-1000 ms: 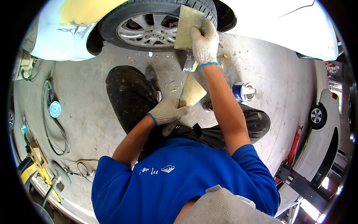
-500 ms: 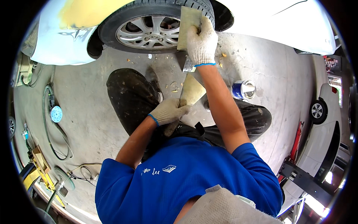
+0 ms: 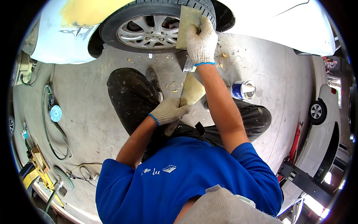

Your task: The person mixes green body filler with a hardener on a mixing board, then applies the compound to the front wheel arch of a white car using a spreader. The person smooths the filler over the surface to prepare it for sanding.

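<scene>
White knit gloves with blue cuffs cover both hands. My right hand (image 3: 202, 42) is closed, thumb on the face of a flat yellowish putty spreader (image 3: 187, 28). It is held up in front of the tyre (image 3: 112, 33); whether it touches the rubber I cannot tell. Lower down, between my knees, my left hand (image 3: 169, 111) grips a putty knife (image 3: 193, 89) with a wide, cream-coloured blade fanning away from me. Below my right wrist shows a small metal piece (image 3: 189, 66), partly hidden. Yellow filler (image 3: 84, 13) coats part of the car's pale body panel.
An open blue-and-white can (image 3: 244, 90) stands by my right leg. Yellow scraps (image 3: 174, 87) are scattered on the concrete floor. At left lie a hose (image 3: 45, 123) and a sander with a light-blue round pad (image 3: 55, 113). A white car (image 3: 320, 142) stands far right, near a red bar (image 3: 296, 142).
</scene>
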A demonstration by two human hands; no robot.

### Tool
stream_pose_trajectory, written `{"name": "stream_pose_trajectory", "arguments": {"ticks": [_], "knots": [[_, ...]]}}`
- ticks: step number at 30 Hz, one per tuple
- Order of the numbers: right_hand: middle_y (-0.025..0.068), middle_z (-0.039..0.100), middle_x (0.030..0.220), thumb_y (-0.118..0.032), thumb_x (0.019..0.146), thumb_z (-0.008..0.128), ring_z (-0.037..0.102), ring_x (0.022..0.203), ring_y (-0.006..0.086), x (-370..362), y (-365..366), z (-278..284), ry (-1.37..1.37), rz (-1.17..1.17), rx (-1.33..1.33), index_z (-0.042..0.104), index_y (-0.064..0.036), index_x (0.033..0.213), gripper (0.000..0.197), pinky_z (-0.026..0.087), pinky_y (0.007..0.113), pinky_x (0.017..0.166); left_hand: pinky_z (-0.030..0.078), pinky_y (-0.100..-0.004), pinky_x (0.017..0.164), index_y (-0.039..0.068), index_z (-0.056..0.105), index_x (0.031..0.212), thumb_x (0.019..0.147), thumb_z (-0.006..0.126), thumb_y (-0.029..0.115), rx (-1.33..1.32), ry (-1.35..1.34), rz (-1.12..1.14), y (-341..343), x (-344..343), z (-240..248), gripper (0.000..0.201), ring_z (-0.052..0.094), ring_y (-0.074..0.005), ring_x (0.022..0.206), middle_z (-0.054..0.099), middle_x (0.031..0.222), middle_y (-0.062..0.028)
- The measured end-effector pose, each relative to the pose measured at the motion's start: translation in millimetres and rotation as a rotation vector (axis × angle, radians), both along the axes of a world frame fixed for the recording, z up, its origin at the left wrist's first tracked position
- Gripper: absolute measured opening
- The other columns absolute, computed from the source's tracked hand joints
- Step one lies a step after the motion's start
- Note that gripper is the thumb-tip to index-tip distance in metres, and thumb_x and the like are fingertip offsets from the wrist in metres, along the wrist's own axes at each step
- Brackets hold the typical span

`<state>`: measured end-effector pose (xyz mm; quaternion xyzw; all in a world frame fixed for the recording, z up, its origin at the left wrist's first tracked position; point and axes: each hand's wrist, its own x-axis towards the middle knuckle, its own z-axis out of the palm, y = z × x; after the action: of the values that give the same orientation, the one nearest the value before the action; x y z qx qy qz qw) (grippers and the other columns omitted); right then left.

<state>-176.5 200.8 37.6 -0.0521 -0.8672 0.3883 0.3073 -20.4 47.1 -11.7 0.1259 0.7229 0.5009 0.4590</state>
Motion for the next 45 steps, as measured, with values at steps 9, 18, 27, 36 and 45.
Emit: {"name": "stream_pose_trajectory", "arguments": {"ticks": [9,18,27,36,45], "knots": [[0.0162,0.069,0.084,-0.01,0.083,0.061,0.066,0.075,0.0208,-6.4,-0.7,-3.8,0.005,-0.008,-0.081,0.065,0.0068,0.114,0.035,0.054,0.033,0.072,0.05,-0.0368,0.065,-0.001,0.068,0.088,0.093,0.059,0.044,0.012,-0.038,0.009,-1.0,-0.6,5.1,0.046,0.063,-0.0219,0.063,0.064,0.068,-0.0138],[0.01,0.068,0.107,-0.001,0.086,0.059,0.068,0.087,0.0201,-8.3,0.3,-5.3,0.16,0.138,-1.192,0.062,-0.0002,0.121,0.036,0.057,0.032,0.072,0.048,-0.0291,0.056,0.002,0.065,0.075,0.09,0.063,0.037,0.005,-0.078,0.057,-0.2,-2.0,13.4,0.039,0.059,-0.0128,0.055,0.06,0.061,-0.0039],[0.0046,0.062,0.088,-0.002,0.086,0.059,0.054,0.075,0.0082,5.2,-1.9,-4.6,-0.044,0.145,-0.733,0.056,0.0124,0.124,0.041,0.047,0.023,0.067,0.048,-0.0349,0.063,0.0,0.066,0.079,0.091,0.058,0.047,-0.01,-0.02,-0.016,-2.4,-2.6,8.7,0.049,0.061,-0.0195,0.062,0.062,0.066,-0.0081],[0.0042,0.058,0.081,0.0,0.085,0.056,0.049,0.072,0.0082,2.5,-6.0,-7.4,0.038,0.136,-0.588,0.059,0.0091,0.105,0.022,0.045,0.024,0.066,0.049,-0.0347,0.063,0.001,0.066,0.078,0.091,0.059,0.048,0.008,-0.029,0.016,-3.6,0.4,3.4,0.05,0.06,-0.019,0.062,0.062,0.066,-0.0078],[0.0145,0.069,0.098,-0.008,0.086,0.061,0.064,0.087,0.0163,-2.1,-5.0,-13.3,0.031,0.081,-0.412,0.059,0.0101,0.122,0.04,0.052,0.029,0.079,0.049,-0.0277,0.057,0.001,0.065,0.074,0.092,0.063,0.037,0.041,-0.042,0.052,-2.2,1.9,2.6,0.041,0.06,-0.0117,0.058,0.061,0.063,-0.0032]]}}
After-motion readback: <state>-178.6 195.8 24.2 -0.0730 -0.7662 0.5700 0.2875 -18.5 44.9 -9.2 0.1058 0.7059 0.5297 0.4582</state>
